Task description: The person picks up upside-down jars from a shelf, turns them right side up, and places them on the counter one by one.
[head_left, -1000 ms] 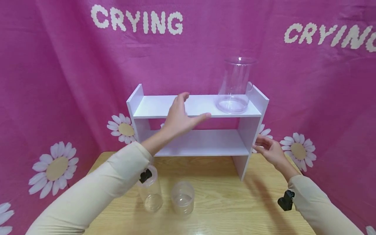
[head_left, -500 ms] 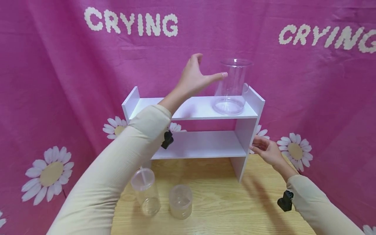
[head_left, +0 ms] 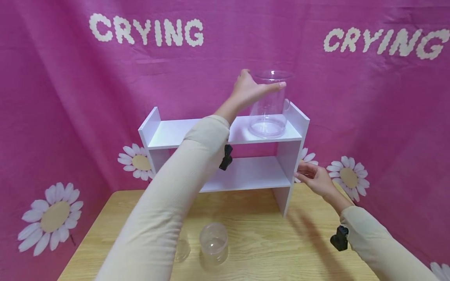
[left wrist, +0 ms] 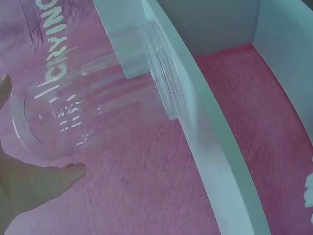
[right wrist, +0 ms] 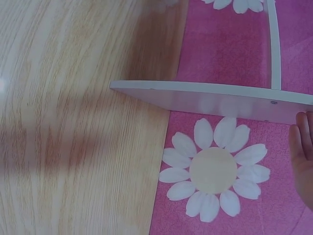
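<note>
A tall clear plastic jug (head_left: 268, 111) stands upright at the right end of the top board of a white two-tier shelf (head_left: 175, 130). My left hand (head_left: 247, 90) reaches to the jug's upper part, thumb stretched across the near side and fingers toward the back. In the left wrist view the thumb is spread apart from the wall of the jug (left wrist: 117, 93), near its rim. My right hand (head_left: 318, 180) is at the outer face of the shelf's right side panel, fingertips right at its edge. In the right wrist view, those fingers (right wrist: 302, 142) lie beside the panel (right wrist: 215, 98).
A short clear cup (head_left: 214, 246) stands on the wooden table (head_left: 253, 242) before the shelf. Beside it, a taller clear cup (head_left: 183, 251) is mostly hidden behind my left sleeve (head_left: 168, 195). A pink curtain (head_left: 225, 47) hangs behind.
My left hand has risen and moved right, from in front of the top board to the jug's upper part. My right hand has stayed at the side panel. The view has shifted slightly.
</note>
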Available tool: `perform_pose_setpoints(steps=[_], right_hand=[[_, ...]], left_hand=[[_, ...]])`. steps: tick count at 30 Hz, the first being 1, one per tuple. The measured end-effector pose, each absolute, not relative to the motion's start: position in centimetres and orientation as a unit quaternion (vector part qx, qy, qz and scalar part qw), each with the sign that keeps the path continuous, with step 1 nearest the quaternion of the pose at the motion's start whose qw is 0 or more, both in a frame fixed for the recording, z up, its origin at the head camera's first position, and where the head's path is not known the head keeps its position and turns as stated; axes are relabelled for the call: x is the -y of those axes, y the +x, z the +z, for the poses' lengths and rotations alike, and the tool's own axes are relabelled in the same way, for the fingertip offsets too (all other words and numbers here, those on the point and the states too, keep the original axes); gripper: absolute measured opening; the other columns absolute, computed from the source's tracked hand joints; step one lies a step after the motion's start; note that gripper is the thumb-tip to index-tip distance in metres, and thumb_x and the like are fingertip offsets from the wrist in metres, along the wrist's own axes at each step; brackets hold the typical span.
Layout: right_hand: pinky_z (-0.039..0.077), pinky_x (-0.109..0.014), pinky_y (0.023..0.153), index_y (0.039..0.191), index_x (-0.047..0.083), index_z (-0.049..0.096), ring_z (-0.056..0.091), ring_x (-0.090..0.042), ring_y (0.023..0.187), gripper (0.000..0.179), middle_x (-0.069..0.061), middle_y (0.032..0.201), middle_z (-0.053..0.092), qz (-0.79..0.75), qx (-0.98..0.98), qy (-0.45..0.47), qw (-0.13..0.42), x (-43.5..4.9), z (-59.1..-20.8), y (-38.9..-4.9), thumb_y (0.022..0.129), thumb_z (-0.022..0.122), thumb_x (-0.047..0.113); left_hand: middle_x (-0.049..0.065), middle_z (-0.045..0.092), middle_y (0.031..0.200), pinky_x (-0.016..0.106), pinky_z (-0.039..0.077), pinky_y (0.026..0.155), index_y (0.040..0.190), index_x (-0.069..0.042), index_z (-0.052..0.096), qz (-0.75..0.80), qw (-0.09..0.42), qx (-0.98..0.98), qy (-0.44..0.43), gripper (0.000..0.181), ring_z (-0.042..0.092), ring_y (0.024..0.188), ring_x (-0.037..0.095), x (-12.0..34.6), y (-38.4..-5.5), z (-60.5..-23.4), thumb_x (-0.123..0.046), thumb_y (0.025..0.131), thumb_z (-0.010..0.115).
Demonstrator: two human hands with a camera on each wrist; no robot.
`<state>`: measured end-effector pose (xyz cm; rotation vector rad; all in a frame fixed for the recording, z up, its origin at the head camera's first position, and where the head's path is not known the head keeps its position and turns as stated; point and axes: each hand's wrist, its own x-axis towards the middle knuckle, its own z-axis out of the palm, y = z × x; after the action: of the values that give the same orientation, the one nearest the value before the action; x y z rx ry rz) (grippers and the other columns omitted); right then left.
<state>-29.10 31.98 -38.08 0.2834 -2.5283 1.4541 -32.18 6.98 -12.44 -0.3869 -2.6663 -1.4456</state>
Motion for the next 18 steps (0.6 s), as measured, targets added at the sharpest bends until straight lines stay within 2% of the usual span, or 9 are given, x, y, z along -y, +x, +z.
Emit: perform_pose_setpoints(steps=[4, 9, 18], right_hand=[[0.054, -0.01, 0.072, 0.124, -0.011, 0.055, 0.057, 0.016, 0.084, 0.043, -0.033, 0.12, 0.06, 0.494, 0.858, 0.095, 0.103, -31.7, -37.9, -29.1, 0.091, 0.065, 0.013], [0.054, -0.011, 0.072, 0.123, -0.012, 0.056, 0.058, 0.015, 0.083, 0.041, -0.025, 0.114, 0.067, 0.494, 0.857, 0.097, 0.108, -31.6, -37.8, -29.2, 0.091, 0.065, 0.012], [0.053, -0.01, 0.071, 0.121, -0.013, 0.056, 0.057, 0.015, 0.082, 0.041, -0.023, 0.11, 0.069, 0.493, 0.856, 0.097, 0.119, -31.7, -37.8, -29.2, 0.09, 0.066, 0.01]], left_hand=[[0.001, 0.027, 0.157, 0.029, 0.037, 0.116, 0.152, -0.014, 0.012, -0.495, 0.039, 0.861, -0.109, 0.112, 0.033, 0.143, 0.014, -7.3, -32.5, -12.5, -0.057, 0.072, 0.075], [0.001, 0.031, 0.156, 0.028, 0.038, 0.115, 0.152, -0.016, 0.013, -0.508, 0.051, 0.854, -0.099, 0.111, 0.036, 0.142, 0.014, -7.8, -32.7, -12.8, -0.056, 0.071, 0.077], [0.0, 0.044, 0.145, 0.024, 0.046, 0.106, 0.146, -0.016, 0.027, -0.515, 0.101, 0.846, -0.095, 0.101, 0.046, 0.132, 0.012, -8.4, -32.4, -13.0, -0.052, 0.068, 0.081]])
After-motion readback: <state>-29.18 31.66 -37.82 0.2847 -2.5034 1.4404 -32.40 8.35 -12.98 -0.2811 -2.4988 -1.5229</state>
